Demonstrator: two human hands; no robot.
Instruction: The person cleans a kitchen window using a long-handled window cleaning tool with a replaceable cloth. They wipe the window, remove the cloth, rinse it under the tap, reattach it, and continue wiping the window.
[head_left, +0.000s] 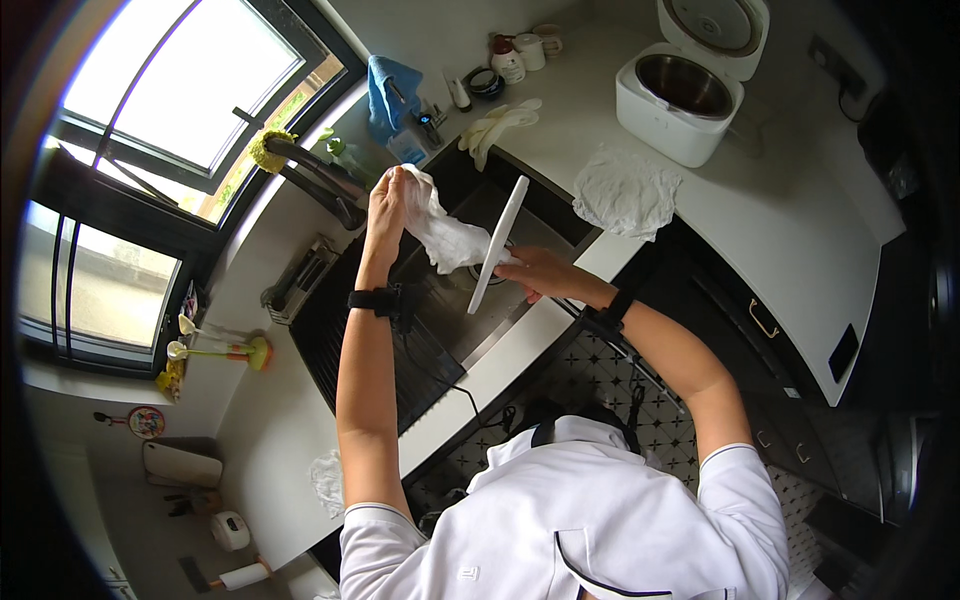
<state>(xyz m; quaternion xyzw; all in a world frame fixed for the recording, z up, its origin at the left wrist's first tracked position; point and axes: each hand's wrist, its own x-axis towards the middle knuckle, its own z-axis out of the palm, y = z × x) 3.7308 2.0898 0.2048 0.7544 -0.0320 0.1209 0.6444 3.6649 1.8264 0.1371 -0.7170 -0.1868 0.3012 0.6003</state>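
white sleeves: lowest in view, both forearms reaching up over the sink (440, 320)
right hand (530, 270): grasping the white plate (498, 245) by its lower rim, edge-on, long axis running up and away
left hand (385, 205): clenched on the white cloth (440, 230), which hangs against the plate's left face
tabletop (800, 230): open rice cooker (685, 95), crumpled cloth
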